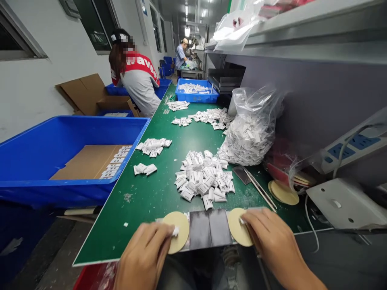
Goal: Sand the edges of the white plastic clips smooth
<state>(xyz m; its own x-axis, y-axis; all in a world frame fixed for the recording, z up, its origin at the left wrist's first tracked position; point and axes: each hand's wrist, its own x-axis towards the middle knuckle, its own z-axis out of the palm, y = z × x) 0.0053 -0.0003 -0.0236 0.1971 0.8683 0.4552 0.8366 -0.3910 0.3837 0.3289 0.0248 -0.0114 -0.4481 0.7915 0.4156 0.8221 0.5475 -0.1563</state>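
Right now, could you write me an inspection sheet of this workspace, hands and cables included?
Surface: green tabletop, scattered with small white scraps
Job's things: loose white parts heaped beyond two dark plates, which lie between pale discs
Clutter: tweezers beside a stuffed clear bag
Left hand: pinching a small white piece at one disc
Right hand: pinching another white piece at the other
Cables: white cable crosses the table's right edge
Surroundings: blue bin at left; two people beyond
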